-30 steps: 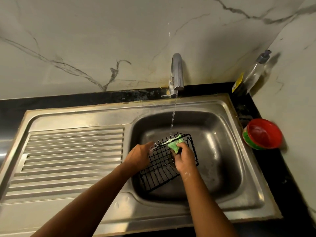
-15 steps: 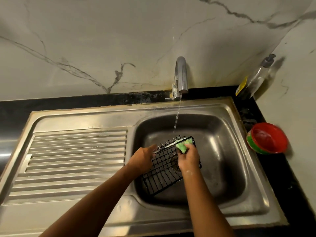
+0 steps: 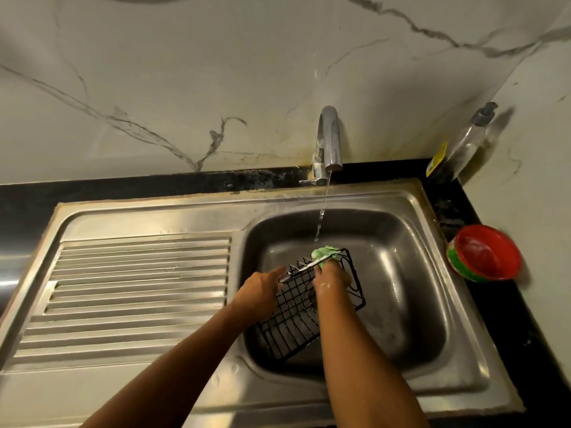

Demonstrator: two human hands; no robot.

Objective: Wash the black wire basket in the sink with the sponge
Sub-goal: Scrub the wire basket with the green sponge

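The black wire basket (image 3: 293,322) stands tilted inside the steel sink (image 3: 411,291), its far rim raised. My left hand (image 3: 259,291) grips the basket's left rim. My right hand (image 3: 332,278) is closed on the green sponge (image 3: 323,253) and presses it against the basket's far top edge, where white foam shows along the wire. A thin stream of water falls from the tap (image 3: 329,143) just behind the sponge.
A ribbed steel draining board (image 3: 136,288) lies left of the bowl. On the black counter at the right stand a red bowl (image 3: 485,253) and, in the corner, a clear pump bottle (image 3: 463,143). Marble walls close the back and right.
My right hand has slid the sponge up from the basket's inside to its far top rim. The left hand keeps its grip. The camera has shifted slightly.
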